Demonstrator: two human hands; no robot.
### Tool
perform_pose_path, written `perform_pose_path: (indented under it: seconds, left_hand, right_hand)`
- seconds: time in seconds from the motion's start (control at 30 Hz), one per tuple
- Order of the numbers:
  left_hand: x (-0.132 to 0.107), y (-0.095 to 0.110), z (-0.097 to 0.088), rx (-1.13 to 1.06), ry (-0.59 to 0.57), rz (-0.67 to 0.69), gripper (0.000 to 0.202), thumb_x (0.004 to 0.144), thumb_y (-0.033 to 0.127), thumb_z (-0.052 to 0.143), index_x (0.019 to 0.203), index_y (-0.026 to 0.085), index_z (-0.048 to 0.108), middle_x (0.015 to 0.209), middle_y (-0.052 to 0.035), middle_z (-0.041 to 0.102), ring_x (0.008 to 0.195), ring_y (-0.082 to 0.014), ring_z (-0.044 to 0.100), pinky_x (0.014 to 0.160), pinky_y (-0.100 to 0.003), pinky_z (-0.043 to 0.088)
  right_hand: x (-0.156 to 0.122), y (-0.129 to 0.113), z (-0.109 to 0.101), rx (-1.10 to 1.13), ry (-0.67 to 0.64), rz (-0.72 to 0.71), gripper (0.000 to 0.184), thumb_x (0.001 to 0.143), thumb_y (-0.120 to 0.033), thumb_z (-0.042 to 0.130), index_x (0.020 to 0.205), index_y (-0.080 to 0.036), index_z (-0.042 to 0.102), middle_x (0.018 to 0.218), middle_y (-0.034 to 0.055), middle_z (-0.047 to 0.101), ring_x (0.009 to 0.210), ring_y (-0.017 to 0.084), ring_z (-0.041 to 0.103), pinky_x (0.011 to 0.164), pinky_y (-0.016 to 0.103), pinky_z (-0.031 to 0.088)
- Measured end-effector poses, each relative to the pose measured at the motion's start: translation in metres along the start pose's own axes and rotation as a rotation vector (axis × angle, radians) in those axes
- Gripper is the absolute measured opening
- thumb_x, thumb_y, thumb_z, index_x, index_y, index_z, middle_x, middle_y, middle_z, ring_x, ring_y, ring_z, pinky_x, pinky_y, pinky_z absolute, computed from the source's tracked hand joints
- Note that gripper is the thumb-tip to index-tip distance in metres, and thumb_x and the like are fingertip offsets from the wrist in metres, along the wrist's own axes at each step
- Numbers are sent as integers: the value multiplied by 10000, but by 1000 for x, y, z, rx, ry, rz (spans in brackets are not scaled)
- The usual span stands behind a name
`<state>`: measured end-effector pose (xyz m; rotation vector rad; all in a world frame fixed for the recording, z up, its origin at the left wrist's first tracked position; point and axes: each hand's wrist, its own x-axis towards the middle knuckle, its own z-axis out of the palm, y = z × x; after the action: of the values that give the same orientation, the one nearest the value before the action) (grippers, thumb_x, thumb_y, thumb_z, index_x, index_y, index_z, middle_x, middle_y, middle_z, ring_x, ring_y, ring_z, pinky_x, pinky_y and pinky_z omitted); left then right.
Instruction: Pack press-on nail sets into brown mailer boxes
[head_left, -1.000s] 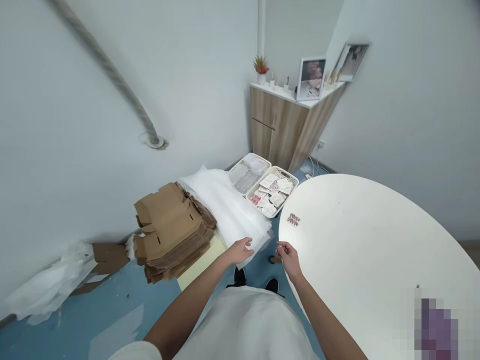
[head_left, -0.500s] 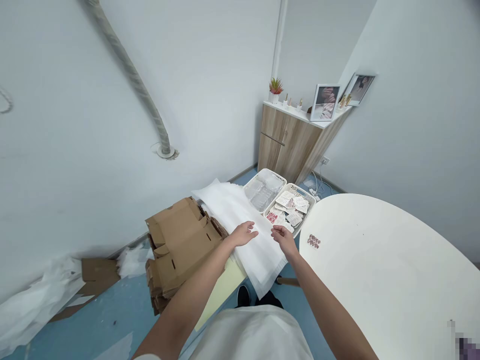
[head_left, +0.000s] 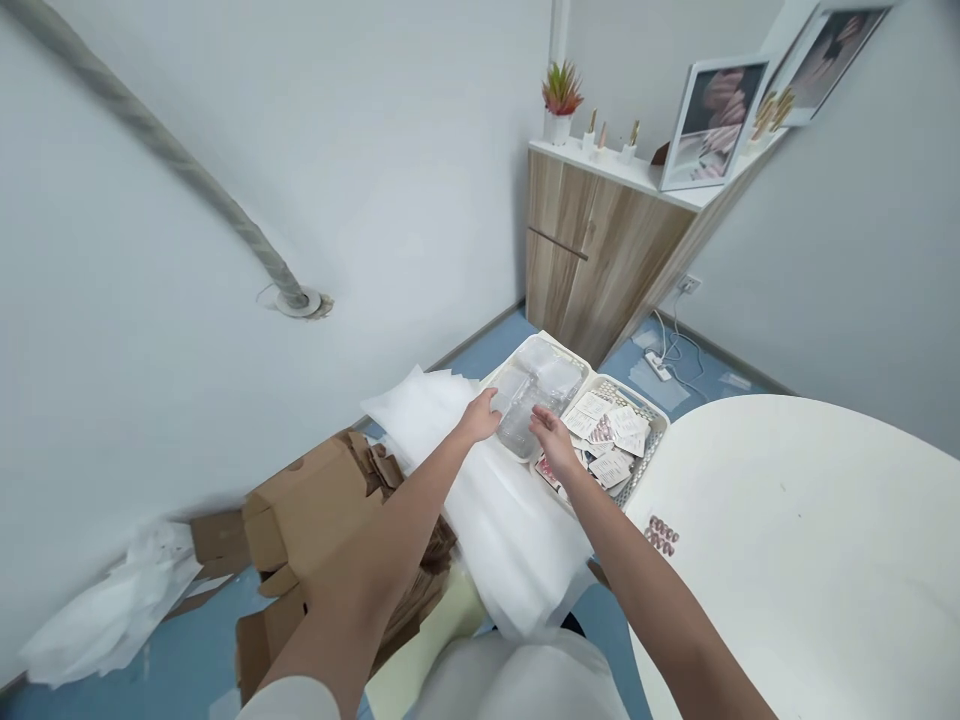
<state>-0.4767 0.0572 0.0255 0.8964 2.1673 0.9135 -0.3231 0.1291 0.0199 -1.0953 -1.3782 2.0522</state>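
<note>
My left hand [head_left: 480, 416] hovers at the near left side of a white basket [head_left: 567, 350] of clear plastic boxes [head_left: 517, 428]. Its fingers are apart, and I see nothing held. My right hand [head_left: 553, 442], fingers stretched out, is over the line where that basket meets a second white basket [head_left: 655, 440]. The second one holds white cards [head_left: 611, 466] and some press-on nail sets. White foam sheets [head_left: 495, 520] lie in a stack below my hands. Whether either hand touches a box cannot be told.
Flattened brown cardboard boxes [head_left: 315, 500] are piled to the left. A round white table [head_left: 810, 540] stands at the right with a set of press-on nails [head_left: 661, 536] on it. Behind is a wooden cabinet [head_left: 600, 240]; a power strip [head_left: 658, 366] lies on the floor.
Both hands have moved forward from above the foam sheets to the baskets. My view has shifted closer to the cabinet and baskets.
</note>
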Motion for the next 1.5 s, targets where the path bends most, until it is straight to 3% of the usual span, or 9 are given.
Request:
perform_pose_path:
  seconds: [0.17, 0.43, 0.57, 0.8, 0.97, 1.13, 1.27, 1.4, 1.5]
  left_hand:
    - [41, -2, 12, 107, 6, -13, 555, 663, 116, 526, 1206, 155, 419, 1224, -87, 481, 1137, -242, 424, 958, -322, 314]
    - [45, -1, 24, 341, -12, -129, 546, 695, 168, 494, 1225, 202, 366, 1267, -74, 429, 1169, -270, 365, 939, -406, 304]
    - [46, 1, 25, 259, 45, -152, 499, 699, 139, 469, 1186, 223, 400, 1252, -55, 448, 1153, -242, 388, 936, -394, 307]
    - [31, 1, 27, -54, 207, -50, 395, 703, 124, 480, 1092, 192, 462, 1127, -59, 535, 1070, -180, 473, 899, -312, 348]
    - [-1, 7, 30, -267, 312, 19, 248, 735, 196, 520, 982, 178, 521, 1022, -62, 574, 979, -159, 527, 835, -288, 392]
    - [-55, 14, 28, -455, 304, 21, 178, 716, 221, 557, 880, 151, 552, 875, -52, 587, 813, -129, 565, 751, -268, 431]
    - [-109, 15, 31, -621, 151, -24, 285, 646, 226, 632, 902, 140, 541, 785, -24, 565, 679, -101, 565, 692, -268, 444]
    - [-160, 14, 48, -755, -17, -97, 531, 559, 198, 708, 1035, 172, 474, 956, -52, 537, 674, -83, 567, 668, -258, 449]
    - [-194, 17, 63, -830, -237, -161, 630, 535, 177, 729, 1093, 198, 436, 1023, -78, 528, 715, -96, 572, 673, -261, 449]
  right_hand:
    - [42, 18, 11, 11, -25, 74, 606, 649, -232, 537, 1236, -226, 386, 1355, 33, 326, 1226, 198, 329, 997, 350, 303]
    - [62, 27, 21, 52, -6, 141, 723, 623, -219, 558, 1296, -261, 294, 1384, 0, 263, 1224, 212, 328, 980, 363, 323]
    - [58, 22, 20, 40, -13, 138, 725, 618, -235, 588, 1288, -252, 314, 1375, 16, 285, 1226, 211, 322, 981, 358, 321]
    - [35, 19, 16, 69, -5, 4, 679, 642, -277, 600, 1270, -271, 343, 1358, 14, 321, 1214, 213, 345, 996, 383, 297]
    - [-5, 19, 11, 122, 18, -67, 627, 652, -280, 593, 1242, -275, 382, 1329, 31, 370, 1215, 217, 345, 968, 394, 327]
    - [-62, 24, 4, 152, 128, -94, 568, 622, -302, 622, 1163, -222, 467, 1267, 70, 447, 1155, 219, 422, 933, 383, 367]
    - [-118, 26, -8, 169, 192, -99, 511, 624, -332, 631, 1102, -204, 508, 1122, 79, 564, 1008, 212, 537, 874, 384, 412]
    - [-173, 32, -26, 189, 289, -99, 455, 609, -343, 657, 1026, -200, 546, 891, 56, 643, 845, 190, 591, 794, 361, 447]
    - [-209, 37, -41, 188, 359, -99, 453, 586, -334, 680, 999, -197, 556, 741, 21, 635, 724, 163, 591, 732, 339, 458]
